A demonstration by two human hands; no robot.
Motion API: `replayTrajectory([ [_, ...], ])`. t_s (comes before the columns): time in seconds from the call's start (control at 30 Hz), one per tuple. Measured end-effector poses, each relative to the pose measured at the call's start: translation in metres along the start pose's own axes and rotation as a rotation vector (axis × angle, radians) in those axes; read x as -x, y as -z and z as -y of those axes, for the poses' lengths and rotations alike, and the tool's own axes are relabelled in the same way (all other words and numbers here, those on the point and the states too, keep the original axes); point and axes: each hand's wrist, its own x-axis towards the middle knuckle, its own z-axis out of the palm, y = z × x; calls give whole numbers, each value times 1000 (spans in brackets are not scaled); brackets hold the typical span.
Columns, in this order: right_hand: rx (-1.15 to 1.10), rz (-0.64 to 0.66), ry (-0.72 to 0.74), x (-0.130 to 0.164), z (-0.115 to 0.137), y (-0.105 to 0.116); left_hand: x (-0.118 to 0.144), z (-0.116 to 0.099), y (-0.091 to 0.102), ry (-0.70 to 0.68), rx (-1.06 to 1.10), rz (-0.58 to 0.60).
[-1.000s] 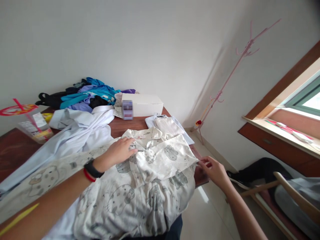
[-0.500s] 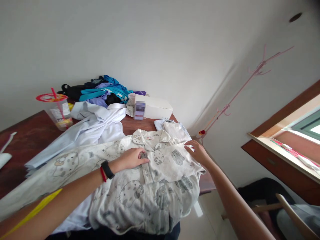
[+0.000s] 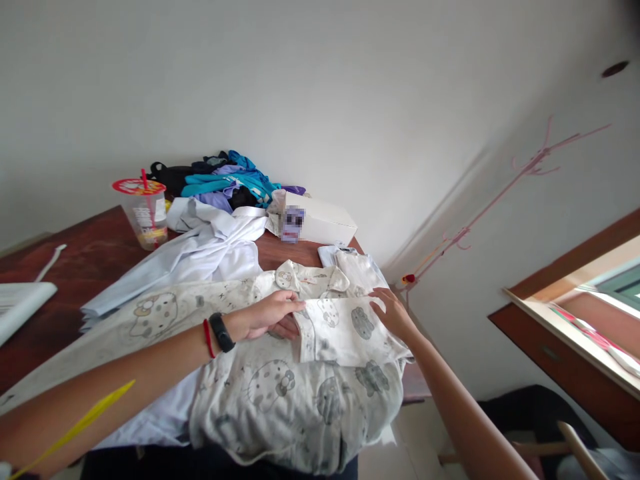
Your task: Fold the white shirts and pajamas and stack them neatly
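Under my hands: soft, matt, crumpled cloth of the printed pyjama top [image 3: 300, 393]; at 10 o'clock, glossy dark wood table [image 3: 85, 257] and clear plastic cup [image 3: 145, 213].

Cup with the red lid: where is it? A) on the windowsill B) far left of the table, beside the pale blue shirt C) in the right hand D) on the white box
B: the cup stands on the table at its far left, next to the pale blue shirt; neither hand touches it.
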Motion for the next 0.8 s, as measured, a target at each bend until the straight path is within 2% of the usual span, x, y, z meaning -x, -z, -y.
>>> replayTrajectory([
  [0.13,-27,8,-25,14,-1,0,14,-6,7,-55,-52,-120],
  [0.33,-93,53,11,33,7,-4,47,-11,36,-62,-139,-261],
  [0.47,-131,86,35,39,11,-14,64,-2,53,-47,-169,-317],
  [0.57,-152,106,33,41,11,-21,70,10,57,-67,-164,-360],
  [0.67,-150,113,24,43,12,-24,69,26,57,-82,-177,-310],
  [0.8,-126,127,20,47,13,-24,63,40,55,-124,-348,-174],
])
